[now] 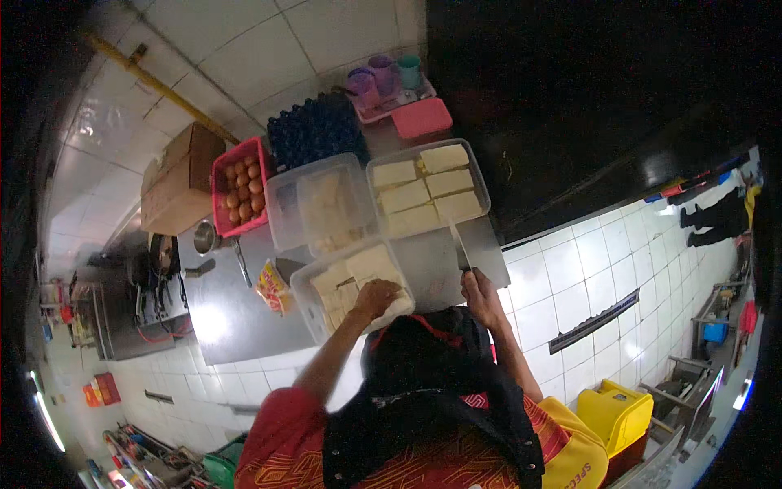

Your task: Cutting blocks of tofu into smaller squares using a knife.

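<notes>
My left hand (376, 299) reaches into a clear plastic container (303, 305) and rests on pale rectangular blocks (369, 264); whether its fingers grip one is unclear. My right hand (481, 293) is closed around the handle of a knife (459, 247), its blade pointing away from me towards a second clear container (486, 205). That one holds several pale yellow rectangular slabs (404, 197) in two columns. Left of it lies a translucent lid or container (287, 211), with more pale pieces (324, 198) showing in or through it.
A pink basket of brown eggs (220, 223), dark blue egg trays (314, 131) and a cardboard box (177, 183) stand along the back. Near them are a metal cup (206, 237), a printed packet (273, 286), a pink lidded box (423, 117) and plastic cups (382, 74).
</notes>
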Available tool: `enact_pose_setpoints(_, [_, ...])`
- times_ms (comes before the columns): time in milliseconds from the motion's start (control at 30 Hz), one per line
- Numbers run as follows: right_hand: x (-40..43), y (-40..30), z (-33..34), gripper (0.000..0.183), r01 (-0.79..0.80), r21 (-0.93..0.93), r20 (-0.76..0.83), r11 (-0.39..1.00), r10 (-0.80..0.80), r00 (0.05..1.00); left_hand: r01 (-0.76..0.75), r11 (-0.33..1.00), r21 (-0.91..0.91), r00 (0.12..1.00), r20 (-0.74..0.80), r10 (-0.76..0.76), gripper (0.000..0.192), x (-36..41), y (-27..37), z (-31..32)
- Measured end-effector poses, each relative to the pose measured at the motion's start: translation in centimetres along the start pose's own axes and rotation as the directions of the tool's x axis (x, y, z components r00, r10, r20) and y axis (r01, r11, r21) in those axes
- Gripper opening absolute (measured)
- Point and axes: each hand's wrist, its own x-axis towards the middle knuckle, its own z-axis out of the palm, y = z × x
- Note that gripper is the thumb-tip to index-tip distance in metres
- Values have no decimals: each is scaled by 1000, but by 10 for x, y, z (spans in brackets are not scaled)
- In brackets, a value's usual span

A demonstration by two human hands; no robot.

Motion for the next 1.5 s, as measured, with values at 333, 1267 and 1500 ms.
enact_pose_setpoints(333, [4, -2, -46, 42, -63, -69, -79, 996, 58, 995, -49, 984, -171, 847, -528, -50, 23, 76, 30, -157])
enact_pose_setpoints(1267, [15, -20, -123, 43, 46, -251, -61, 967, -63, 996, -645, 755, 118, 748, 302, 591, 53, 280, 156, -213])
enact_pose_setpoints(1500, [21, -4, -114, 57, 59, -292, -50, 955, -77, 996, -804, 592, -54, 561, 262, 785, 66, 294, 140, -208])
